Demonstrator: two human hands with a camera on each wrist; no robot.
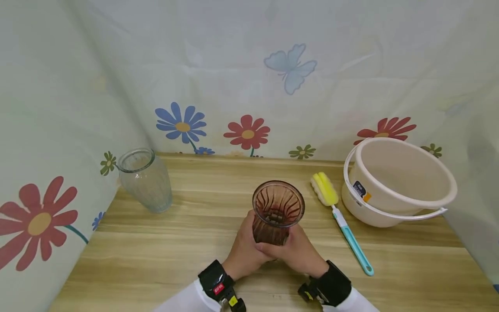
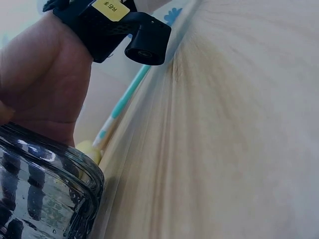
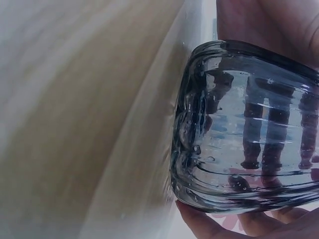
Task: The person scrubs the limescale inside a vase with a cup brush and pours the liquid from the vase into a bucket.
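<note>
A ribbed, brownish glass vase with a flared rim stands in front of me at the middle of the table. My left hand grips its left side, and my right hand holds it from the right, the right thumb reaching over toward the left hand. Seen from the right wrist, the vase's thick clear base is right at the tabletop, with dark finger shapes visible through the glass. The left wrist view catches the lower part of the same vase and the other wrist above it.
A clear glass vase stands at the back left. To the right lies a brush with a yellow sponge head and turquoise handle, beside a beige bucket with its handle down. A flower-printed sheet hangs behind the wooden table.
</note>
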